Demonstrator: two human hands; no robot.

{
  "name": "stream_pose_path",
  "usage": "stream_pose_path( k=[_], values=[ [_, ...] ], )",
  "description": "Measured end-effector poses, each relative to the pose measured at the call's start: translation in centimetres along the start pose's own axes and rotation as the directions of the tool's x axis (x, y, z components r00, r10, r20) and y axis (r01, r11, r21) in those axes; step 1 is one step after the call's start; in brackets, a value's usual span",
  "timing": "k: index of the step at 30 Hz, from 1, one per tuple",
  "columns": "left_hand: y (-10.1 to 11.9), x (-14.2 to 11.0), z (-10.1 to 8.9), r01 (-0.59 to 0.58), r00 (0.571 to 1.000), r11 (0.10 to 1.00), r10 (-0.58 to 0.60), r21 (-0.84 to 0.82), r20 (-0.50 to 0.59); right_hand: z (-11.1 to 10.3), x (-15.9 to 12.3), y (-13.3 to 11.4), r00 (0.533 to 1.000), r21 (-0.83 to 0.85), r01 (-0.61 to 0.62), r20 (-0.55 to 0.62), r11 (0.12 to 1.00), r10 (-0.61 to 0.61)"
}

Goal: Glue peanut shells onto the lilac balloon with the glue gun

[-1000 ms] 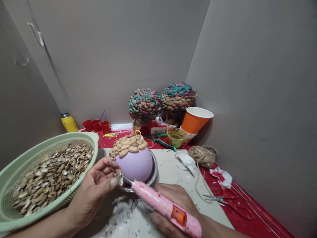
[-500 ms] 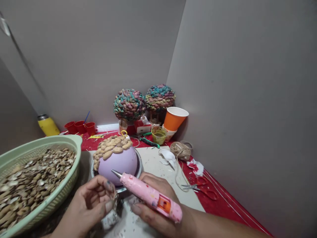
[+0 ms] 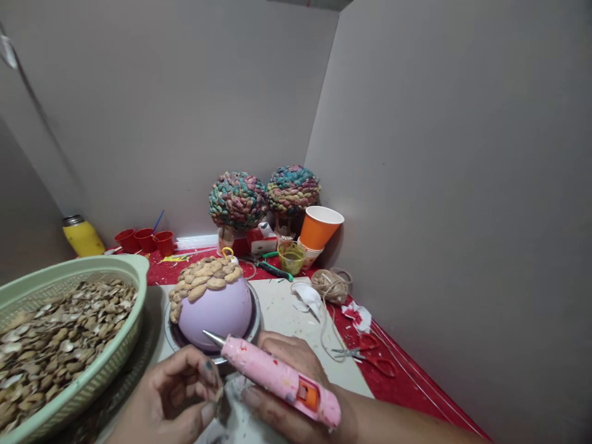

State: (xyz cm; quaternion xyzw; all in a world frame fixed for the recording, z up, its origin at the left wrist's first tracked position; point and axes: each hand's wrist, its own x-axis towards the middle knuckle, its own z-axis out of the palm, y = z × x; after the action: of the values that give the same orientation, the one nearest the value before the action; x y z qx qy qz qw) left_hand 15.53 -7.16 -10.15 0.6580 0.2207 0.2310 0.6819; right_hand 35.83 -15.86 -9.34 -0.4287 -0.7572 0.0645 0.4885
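A pink hot glue gun [image 3: 277, 376] lies in the grip of my right hand [image 3: 296, 364], its metal nozzle angled up and to the left. My left hand [image 3: 178, 394] pinches a peanut shell [image 3: 219, 390] between thumb and fingers, just below the nozzle; part of the shell is hidden. Beyond both hands a lilac ball [image 3: 216, 313] rests in a round metal bowl [image 3: 173, 336]. Overlapping peanut shells [image 3: 206, 279] cover the ball's top and left side. The nozzle tip overlaps the ball's lower front in view; I cannot tell whether it touches.
At left stands a green basket [image 3: 140, 290] of peanut shells. Behind are two shell-covered trees [image 3: 238, 200], red cups [image 3: 164, 243], an orange paper cup [image 3: 320, 227], green-handled pliers [image 3: 275, 269] and a yellow bottle [image 3: 82, 235]. Twine [image 3: 330, 286] and red scissors [image 3: 377, 364] lie right.
The view has shifted slightly, so the background sits a little lower and further left. Both hands keep their holds, and the glue gun's nozzle appears slightly lower.
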Motion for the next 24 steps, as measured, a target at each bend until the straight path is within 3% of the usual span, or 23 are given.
stream_pose_path(
  k=[3, 7, 9, 12, 15, 17, 20, 24],
  values=[
    [-1.0, -0.1, 0.2, -0.107, 0.992, 0.978, 0.094, 0.181, 0.081, -0.3, 0.1, -0.3, 1.0, 0.05, -0.027, -0.006, 0.998, 0.027],
    [-2.7, 0.2, 0.5, -0.308, 0.926, 0.901, 0.212, 0.305, 0.312, -0.3, 0.2, -0.5, 1.0, 0.047, -0.016, -0.021, 0.999, 0.017],
    [-2.8, 0.3, 0.9, -0.211, 0.951, 0.939, 0.133, 0.271, 0.279, -0.3, 0.2, -0.5, 0.999, 0.063, -0.016, -0.044, 0.998, 0.019],
    [-1.8, 0.2, 1.5, 0.082, 0.982, 0.981, -0.11, 0.175, 0.154, -0.2, 0.1, -0.4, 0.998, 0.11, -0.012, -0.056, 0.994, 0.019],
    [-0.7, 0.1, 1.7, 0.145, 0.969, 0.961, -0.186, 0.236, 0.16, -0.1, -0.1, -0.1, 0.998, 0.117, -0.014, -0.06, 0.993, 0.021],
    [-0.2, 0.1, 1.5, 0.054, 0.975, 0.919, -0.132, 0.391, 0.177, -0.1, -0.4, 0.1, 0.998, 0.09, -0.013, -0.062, 0.996, 0.018],
    [0.4, 0.2, 0.9, -0.15, 0.969, 0.783, -0.005, 0.603, 0.247, 0.2, -0.7, 0.6, 0.995, 0.03, 0.019, -0.097, 0.999, -0.016],
    [1.0, 0.3, 0.3, -0.31, 0.946, 0.603, 0.122, 0.735, 0.299, 0.4, -0.7, 0.8, 0.991, -0.011, 0.044, -0.123, 0.999, -0.045]
  ],
)
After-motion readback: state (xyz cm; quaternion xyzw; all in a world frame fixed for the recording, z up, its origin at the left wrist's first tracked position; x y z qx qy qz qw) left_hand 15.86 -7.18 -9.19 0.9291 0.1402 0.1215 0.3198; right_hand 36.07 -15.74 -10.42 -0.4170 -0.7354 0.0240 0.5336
